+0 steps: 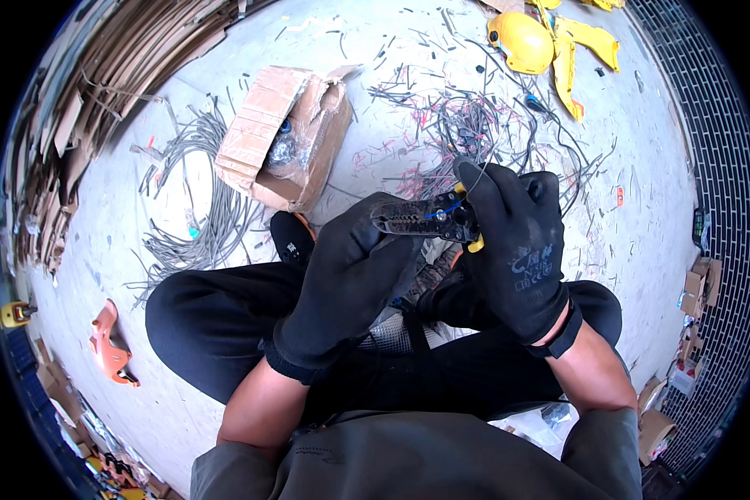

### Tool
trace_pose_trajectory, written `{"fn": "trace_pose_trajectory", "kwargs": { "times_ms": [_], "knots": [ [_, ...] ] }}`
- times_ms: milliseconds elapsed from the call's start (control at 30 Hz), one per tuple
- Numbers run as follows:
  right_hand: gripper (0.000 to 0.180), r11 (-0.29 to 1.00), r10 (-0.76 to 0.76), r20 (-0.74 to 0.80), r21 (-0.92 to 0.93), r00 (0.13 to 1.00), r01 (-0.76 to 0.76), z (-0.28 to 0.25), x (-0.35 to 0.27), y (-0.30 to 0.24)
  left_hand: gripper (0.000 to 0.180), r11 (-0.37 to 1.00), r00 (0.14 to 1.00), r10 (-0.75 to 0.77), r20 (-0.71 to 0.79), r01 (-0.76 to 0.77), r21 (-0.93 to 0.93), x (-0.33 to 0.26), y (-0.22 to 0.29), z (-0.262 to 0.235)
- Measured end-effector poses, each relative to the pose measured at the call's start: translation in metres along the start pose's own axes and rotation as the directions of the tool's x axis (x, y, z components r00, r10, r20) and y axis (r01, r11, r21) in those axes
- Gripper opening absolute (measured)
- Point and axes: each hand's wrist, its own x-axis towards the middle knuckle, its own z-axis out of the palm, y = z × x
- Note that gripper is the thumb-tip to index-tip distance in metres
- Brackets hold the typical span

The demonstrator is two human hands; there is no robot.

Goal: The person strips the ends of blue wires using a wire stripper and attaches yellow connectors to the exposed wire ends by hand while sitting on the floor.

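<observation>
One wire stripper, black with yellow handles, sits at two o'clock, close to the view's centre, raised above the concrete floor. The black-gloved left hand has its grip folded closed at the tool's nose end; the right hand, gloved alike, has its grip curled around the handles, though I cannot tell how tightly they are squeezed. A short blue wire lies across the tool's head. Farther out, an open cardboard box stands at eleven o'clock, a bundle of grey cable between nine and ten, scattered wire offcuts at one, and an orange plastic part past eight.
</observation>
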Motion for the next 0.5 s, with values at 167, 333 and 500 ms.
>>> {"fn": "trace_pose_trajectory", "kwargs": {
  "times_ms": [167, 333, 500],
  "knots": [
    [0.075, 1.0, -0.017, -0.019, 0.016, 1.0, 0.017, 0.003, -0.001, 0.001, 0.02, 0.998, 0.999, 0.051, 0.021, -0.051, 0.024, 0.0, -0.005, -0.002],
    [0.052, 0.998, -0.063, -0.112, 0.0, 0.992, 0.064, 0.01, 0.001, 0.004, 0.021, 1.0, 1.0, -0.015, 0.012, 0.015, -0.023, -0.001, -0.002, 0.0],
    [0.051, 0.999, -0.045, -0.09, -0.016, 0.995, 0.043, 0.008, 0.0, 0.004, 0.022, 0.999, 0.998, 0.036, 0.049, -0.035, -0.031, 0.0, -0.011, -0.006]
  ]
}}
